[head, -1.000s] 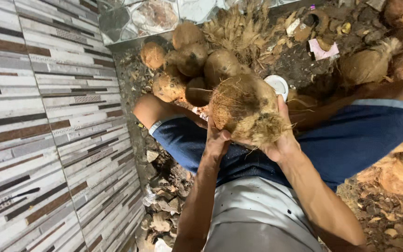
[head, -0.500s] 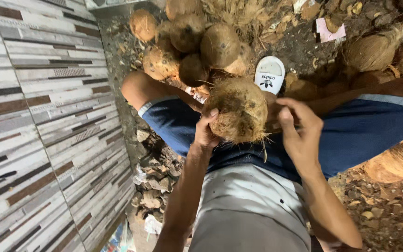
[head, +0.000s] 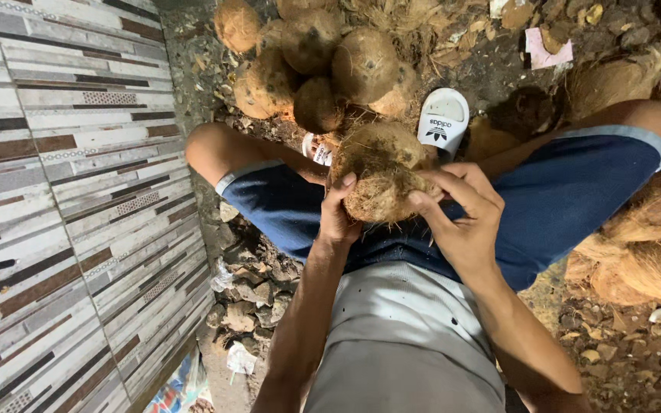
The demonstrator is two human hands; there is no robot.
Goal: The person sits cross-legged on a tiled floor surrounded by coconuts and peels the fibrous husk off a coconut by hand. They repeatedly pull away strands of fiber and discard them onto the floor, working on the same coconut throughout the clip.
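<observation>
- Head view: the coconut [head: 380, 174] is roundish, brown and shaggy, its surface covered in dry, coarse fibre with loose strands hanging off the underside.
- It sits just above the person's lap, in front of the blue shorts [head: 575, 199], between both hands.
- The left hand [head: 338, 214] clasps the coconut's near left side, thumb up against the husk and fingers curled round behind it, out of sight.
- The right hand [head: 460, 218] is spread fairly wide, thumb pressed on the lower right of the husk and fingers laid over the top right edge; whether it is gripping hard or only steadying the coconut is hard to tell from this angle.
- Beyond the coconut, a heap of husked coconuts [head: 323, 65] lies on dark, littered ground, smoother and more rounded than the one held.
- A white slide sandal [head: 443, 120] shows just past the held coconut, partly hidden by it.
- At the right, pale fibrous husk pieces [head: 644, 252] are piled against the leg.
- A tiled wall [head: 63, 214] with grey, brown and white striped tiles fills the left side.
- Broken husk scraps [head: 250, 294] lie at the foot of the wall, below the left forearm.
</observation>
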